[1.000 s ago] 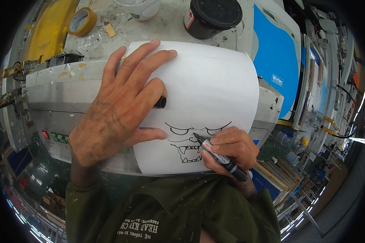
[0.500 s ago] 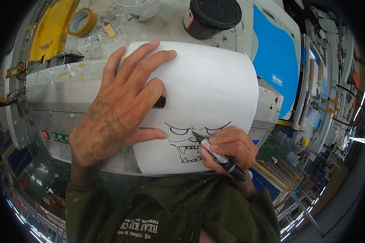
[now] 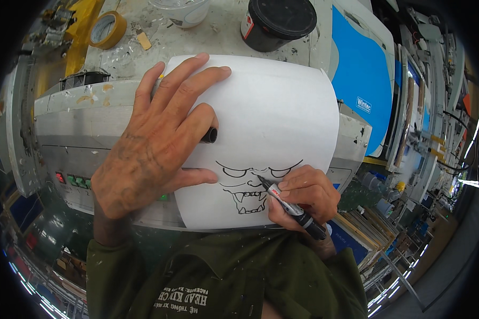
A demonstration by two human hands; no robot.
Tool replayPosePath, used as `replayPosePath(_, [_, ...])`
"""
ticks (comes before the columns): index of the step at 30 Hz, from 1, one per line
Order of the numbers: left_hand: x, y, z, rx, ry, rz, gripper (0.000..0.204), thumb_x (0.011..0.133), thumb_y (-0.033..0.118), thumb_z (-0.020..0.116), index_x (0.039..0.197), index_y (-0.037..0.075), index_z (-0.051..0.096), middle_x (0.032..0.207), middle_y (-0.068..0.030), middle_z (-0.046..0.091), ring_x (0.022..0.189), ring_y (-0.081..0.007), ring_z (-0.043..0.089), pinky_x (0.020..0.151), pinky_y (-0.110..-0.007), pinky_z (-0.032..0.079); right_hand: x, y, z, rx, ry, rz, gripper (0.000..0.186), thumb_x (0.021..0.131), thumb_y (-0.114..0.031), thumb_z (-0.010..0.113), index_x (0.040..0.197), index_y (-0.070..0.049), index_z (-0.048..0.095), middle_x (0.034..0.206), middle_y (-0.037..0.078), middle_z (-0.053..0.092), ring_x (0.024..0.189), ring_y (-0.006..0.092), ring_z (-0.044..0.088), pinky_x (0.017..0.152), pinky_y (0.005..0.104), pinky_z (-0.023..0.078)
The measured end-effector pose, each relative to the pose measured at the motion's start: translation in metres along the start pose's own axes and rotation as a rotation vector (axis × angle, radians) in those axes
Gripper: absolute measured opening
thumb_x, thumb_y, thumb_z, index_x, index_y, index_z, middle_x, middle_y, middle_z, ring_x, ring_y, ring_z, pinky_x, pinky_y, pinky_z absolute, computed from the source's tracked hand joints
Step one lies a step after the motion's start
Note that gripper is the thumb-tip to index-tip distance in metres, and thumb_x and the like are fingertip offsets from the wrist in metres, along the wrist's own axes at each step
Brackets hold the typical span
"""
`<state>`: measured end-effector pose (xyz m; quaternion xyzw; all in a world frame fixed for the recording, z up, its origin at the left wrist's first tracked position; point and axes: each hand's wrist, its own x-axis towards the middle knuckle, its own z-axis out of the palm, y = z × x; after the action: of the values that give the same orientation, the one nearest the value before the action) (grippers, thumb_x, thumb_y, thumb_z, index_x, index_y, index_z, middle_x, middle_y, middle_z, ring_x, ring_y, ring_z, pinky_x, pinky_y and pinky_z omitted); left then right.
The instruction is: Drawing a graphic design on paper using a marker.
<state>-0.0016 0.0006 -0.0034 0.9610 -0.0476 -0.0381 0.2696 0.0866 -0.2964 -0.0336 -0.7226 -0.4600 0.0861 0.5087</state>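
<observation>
On a white paper sheet [image 3: 274, 106] is a black line drawing [image 3: 247, 203] of a scowling face with fangs. My left hand [image 3: 154, 143] lies over the sheet's left side, several fingers spread and the index finger bent around a dark marker cap [image 3: 209, 135]. My right hand [image 3: 308, 199] grips a black-and-silver marker [image 3: 292, 210], its tip at the bridge of the drawn nose.
Behind the paper on the grey machine top [image 3: 122, 64] are a tape roll [image 3: 97, 31], a clear container [image 3: 183, 16] and a black lidded bucket [image 3: 279, 24]. A blue panel [image 3: 362, 74] is at right, switches [image 3: 74, 181] at lower left, and stacked frames [image 3: 362, 236] below right.
My right hand and marker have shifted slightly right and down, and short strokes show at the nose bridge. My left hand stays where it was.
</observation>
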Motion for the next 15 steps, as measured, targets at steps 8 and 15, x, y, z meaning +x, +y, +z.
replayPosePath(8, [0.0001, -0.0003, 0.0000, 0.002, -0.002, 0.005, 0.074, 0.058, 0.033, 0.106, 0.106, 0.012, 0.054, 0.176, -0.0150, 0.040, 0.170, -0.0433, 0.025, 0.137, -0.070, 0.019, -0.0023, 0.0011, 0.0001, 0.007, 0.012, 0.002, 0.033, 0.072, 0.001, 0.094, 0.091, -0.005, 0.067, 0.092, 0.014, 0.070, 0.074, 0.0237, 0.075, 0.060, 0.0349, 0.061])
replayPosePath(15, [0.0004, 0.0013, -0.0026, 0.002, -0.016, -0.007, 0.073, 0.058, 0.033, 0.106, 0.106, 0.013, 0.054, 0.175, -0.0146, 0.040, 0.170, -0.0433, 0.025, 0.137, -0.070, 0.019, -0.0083, -0.0020, -0.0010, 0.019, 0.101, 0.065, 0.034, 0.073, 0.003, 0.091, 0.095, -0.006, 0.066, 0.093, 0.013, 0.068, 0.074, 0.0214, 0.071, 0.063, 0.0355, 0.060])
